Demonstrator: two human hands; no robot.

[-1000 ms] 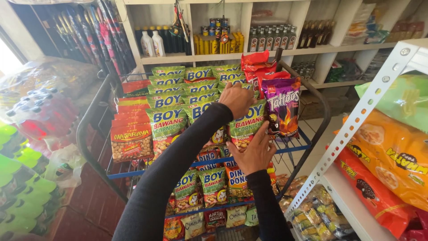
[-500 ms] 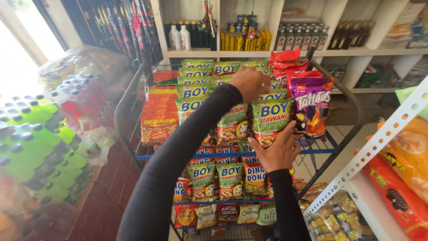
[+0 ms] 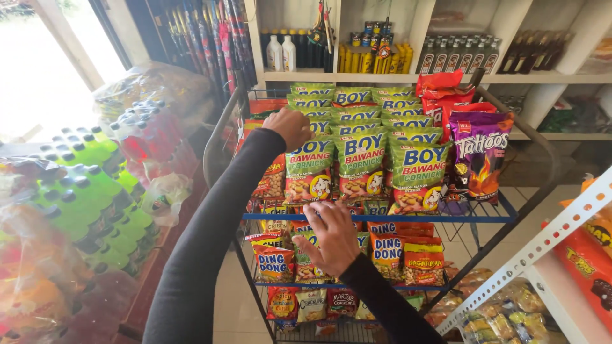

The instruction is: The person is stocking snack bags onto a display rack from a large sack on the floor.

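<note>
Two black-sleeved arms reach into a wire snack rack: left hand curled atop green corn-snack bags, grip unclear; right hand spread, holding nothing.

A small grocery shop was shown. A tiered wire display rack was packed with rows of green snack bags, with red and purple snack bags at its right end and smaller packets on the tier below. Behind the rack, white wall shelves were lined with bottles and cans. To the left of the rack, shrink-wrapped packs of green and red drink bottles were stacked near a bright doorway. To the right of the rack, a slotted metal shelf was filled with orange bags.
</note>
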